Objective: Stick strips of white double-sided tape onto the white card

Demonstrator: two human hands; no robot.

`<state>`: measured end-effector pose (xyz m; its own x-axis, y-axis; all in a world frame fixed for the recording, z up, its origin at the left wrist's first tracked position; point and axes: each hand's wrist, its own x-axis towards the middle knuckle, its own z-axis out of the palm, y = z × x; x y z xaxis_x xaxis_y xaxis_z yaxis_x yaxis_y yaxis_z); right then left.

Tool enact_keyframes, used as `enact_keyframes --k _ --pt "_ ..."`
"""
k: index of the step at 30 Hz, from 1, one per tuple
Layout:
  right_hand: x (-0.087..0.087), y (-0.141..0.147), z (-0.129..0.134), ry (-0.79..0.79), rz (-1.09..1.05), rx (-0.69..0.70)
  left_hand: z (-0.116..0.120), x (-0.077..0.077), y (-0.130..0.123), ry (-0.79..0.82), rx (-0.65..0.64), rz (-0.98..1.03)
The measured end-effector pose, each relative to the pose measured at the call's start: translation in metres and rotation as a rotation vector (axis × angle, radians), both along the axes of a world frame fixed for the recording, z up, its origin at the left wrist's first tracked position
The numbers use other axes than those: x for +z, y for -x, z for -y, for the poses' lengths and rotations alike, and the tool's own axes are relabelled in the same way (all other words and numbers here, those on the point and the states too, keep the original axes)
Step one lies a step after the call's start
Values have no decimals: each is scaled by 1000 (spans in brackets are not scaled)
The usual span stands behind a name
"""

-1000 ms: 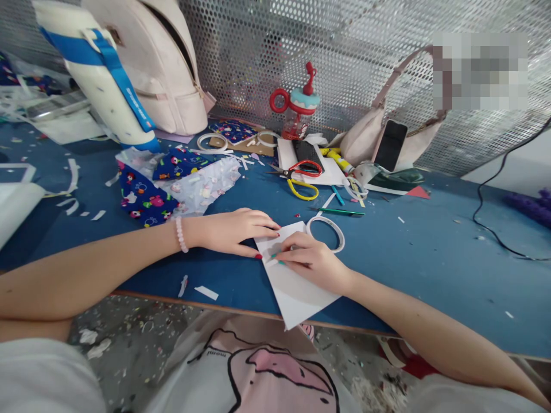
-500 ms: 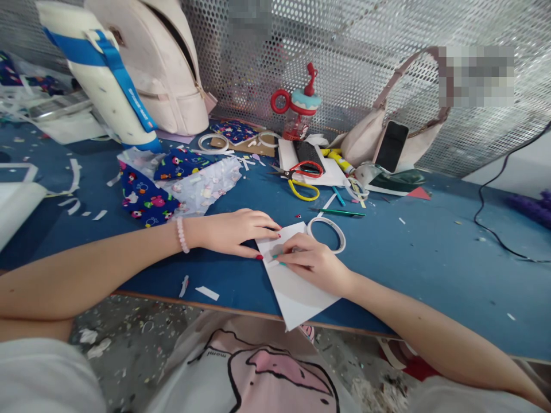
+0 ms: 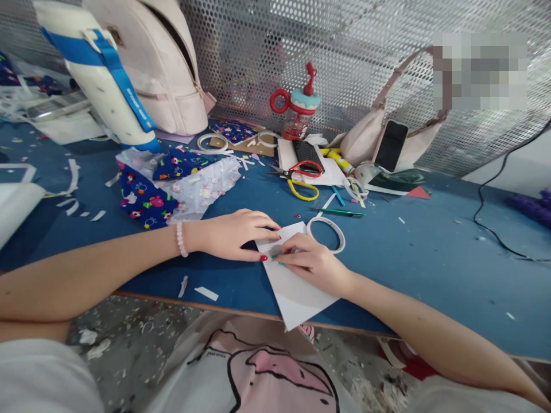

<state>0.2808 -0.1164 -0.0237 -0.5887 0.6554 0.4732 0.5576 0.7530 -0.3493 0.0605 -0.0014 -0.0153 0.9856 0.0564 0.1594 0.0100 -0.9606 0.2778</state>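
Note:
A white sheet of paper or card (image 3: 297,298) lies slanted on the blue table, its near corner jutting past the table edge. My left hand (image 3: 241,234) rests at its left side, fingers stretched out, with red-nailed fingertips touching the paper. On top of the sheet, my right hand (image 3: 316,264) has thumb and fingers pinched together close to the left thumb; what they hold, if anything, is too small to make out. Teal shows at those fingertips. Just beyond the right hand is a white roll of tape (image 3: 340,238), flat on the table.
Scissors (image 3: 303,180) with red and yellow handles and a green pen (image 3: 340,212) lie beyond the paper. Patterned wrapping (image 3: 148,198) sits at left. Farther back stand a large bottle (image 3: 92,74), a backpack (image 3: 167,86), a red-lidded cup (image 3: 301,112), and a phone (image 3: 391,144) against a handbag (image 3: 361,137).
My left thumb has shifted slightly right, onto the paper beside the right fingertips. The right hand and the sheet stay nearly where they were.

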Motion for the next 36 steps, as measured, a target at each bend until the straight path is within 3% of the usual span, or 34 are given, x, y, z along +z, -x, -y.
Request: enact_keyframes --k 11,26,31,36 --pt "2 0 1 0 4 10 19 -4 -5 -5 133 28" --pt "3 -6 -3 35 44 -2 24 -6 -8 -22 192 10" --pt "10 -17 -8 44 167 6 25 -3 -7 -13 197 -10" --pt "28 -40 -11 71 406 -64 26 -3 -6 25 201 33"
